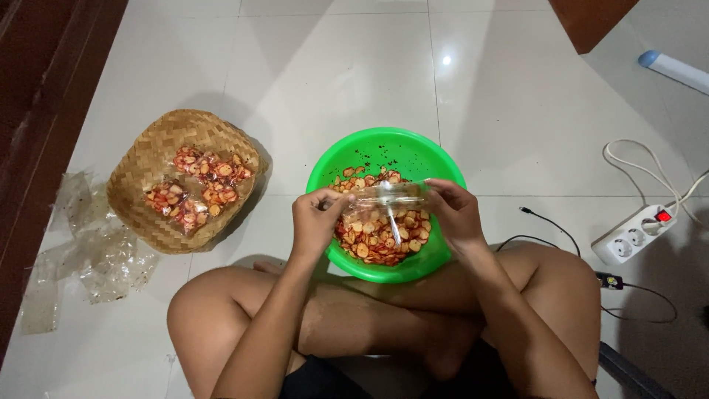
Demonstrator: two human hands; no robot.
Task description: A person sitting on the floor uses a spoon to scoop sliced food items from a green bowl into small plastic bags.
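Observation:
I sit cross-legged on a white tiled floor. A green plastic basin [384,148] in front of my legs holds many reddish sliced chips [380,240]. Both hands are raised over the basin and stretch a small clear plastic bag [384,201] between them. My left hand [314,222] pinches the bag's left edge. My right hand [450,214] grips its right edge. Chips show through the bag, and a spoon [394,225] rests among the chips below it.
A woven bamboo basket [140,177] at the left holds several filled bags of chips [198,188]. Empty clear bags [88,251] lie on the floor beside it. A white power strip [636,233] with cables lies at the right. A white-and-blue object [676,68] lies at the upper right.

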